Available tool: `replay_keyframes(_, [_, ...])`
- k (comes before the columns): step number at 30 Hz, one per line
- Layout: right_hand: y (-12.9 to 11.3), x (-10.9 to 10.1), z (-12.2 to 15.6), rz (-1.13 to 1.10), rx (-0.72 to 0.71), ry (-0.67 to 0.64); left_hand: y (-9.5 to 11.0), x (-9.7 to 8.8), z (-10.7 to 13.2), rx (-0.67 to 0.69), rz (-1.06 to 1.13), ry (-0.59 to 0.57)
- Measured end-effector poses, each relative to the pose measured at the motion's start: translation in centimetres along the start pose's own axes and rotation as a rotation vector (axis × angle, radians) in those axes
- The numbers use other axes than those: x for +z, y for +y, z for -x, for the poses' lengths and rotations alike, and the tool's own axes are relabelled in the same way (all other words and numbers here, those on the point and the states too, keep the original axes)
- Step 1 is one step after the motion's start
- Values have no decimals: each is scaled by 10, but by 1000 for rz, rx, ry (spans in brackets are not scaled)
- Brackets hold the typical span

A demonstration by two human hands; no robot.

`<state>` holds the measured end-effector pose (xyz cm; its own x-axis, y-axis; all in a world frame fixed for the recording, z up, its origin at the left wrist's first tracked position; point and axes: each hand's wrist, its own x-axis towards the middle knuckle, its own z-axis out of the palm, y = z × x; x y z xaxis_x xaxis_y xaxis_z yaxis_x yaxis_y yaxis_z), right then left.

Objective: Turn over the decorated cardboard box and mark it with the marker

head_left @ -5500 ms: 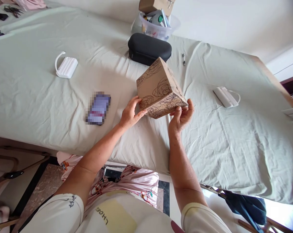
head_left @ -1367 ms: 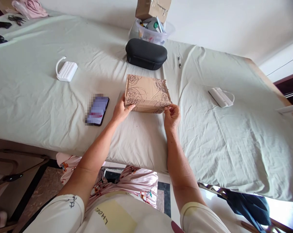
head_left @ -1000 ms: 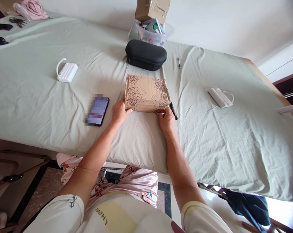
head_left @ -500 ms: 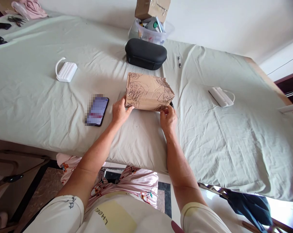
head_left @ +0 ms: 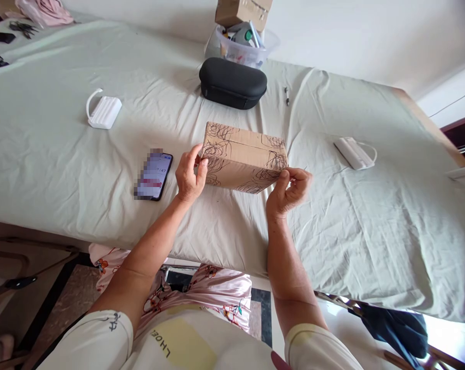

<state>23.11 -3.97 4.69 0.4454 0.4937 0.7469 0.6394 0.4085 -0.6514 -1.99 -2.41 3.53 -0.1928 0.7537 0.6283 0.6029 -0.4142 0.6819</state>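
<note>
Box (head_left: 244,157) has turned, gripped between left hand (head_left: 190,177) and right hand (head_left: 285,194).

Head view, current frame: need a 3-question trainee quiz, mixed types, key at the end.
1. True or false: the left hand and the right hand are both touching the cardboard box.
2. Multiple choice: apart from the box and the cloth, what lies nearest the left hand?
A. the pen-like stick
B. the phone
C. the white device on the right
3. Short answer: what sits on the cloth between the cardboard box and the clear plastic tub?

Key:
1. True
2. B
3. The black case
</note>
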Motion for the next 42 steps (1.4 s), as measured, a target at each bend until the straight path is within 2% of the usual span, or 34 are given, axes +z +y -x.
replay_keyframes(6, [-6,-2,-1,115,-37,-32,5,4,1,84,-69,-42])
replay_keyframes(12, [-25,4,16,286,-140,-249,24,5,7,65,-36,-134])
replay_keyframes(18, [-37,19,35,423,-277,-360,34,13,17,191,-153,-179])
replay_keyframes(22, [-33,22,38,497,-352,-354,33,20,20,245,-233,-156])
replay_keyframes(27, [-25,18,34,461,-351,-357,25,22,19,260,-185,-147])
replay_keyframes(33, [-2,14,21,275,-406,-192,7,19,14,295,-119,-40])
replay_keyframes(36, [9,13,15,214,-347,-157,-2,19,12,292,-61,-40])
replay_keyframes(42, [21,12,14,145,-209,-209,-11,21,10,193,67,-12])
